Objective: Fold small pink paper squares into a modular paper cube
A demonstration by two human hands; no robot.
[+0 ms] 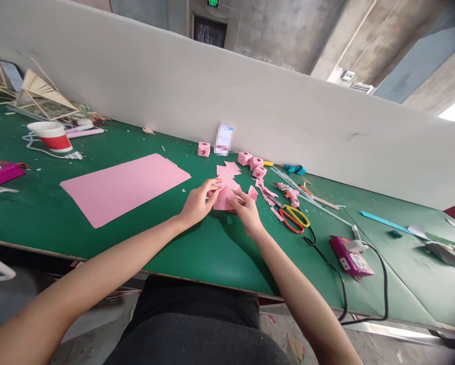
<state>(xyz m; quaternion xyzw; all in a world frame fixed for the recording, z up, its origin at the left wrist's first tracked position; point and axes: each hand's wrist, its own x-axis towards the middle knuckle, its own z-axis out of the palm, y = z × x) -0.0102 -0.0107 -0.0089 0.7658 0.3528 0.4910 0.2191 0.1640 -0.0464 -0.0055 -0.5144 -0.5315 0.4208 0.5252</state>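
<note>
Pinching folded pink paper (222,199) between fingertips, the left hand (197,204) and right hand (247,212) risk creasing it should either press unevenly.

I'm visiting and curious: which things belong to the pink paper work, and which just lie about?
Seemingly in the work:
pink paper in left hand and right hand
large pink sheet
scissors

Probably just lying about:
paper cup
blue strip

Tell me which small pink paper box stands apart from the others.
The leftmost box, alone left of the blurred panel; the other three boxes cluster right of it.
</note>
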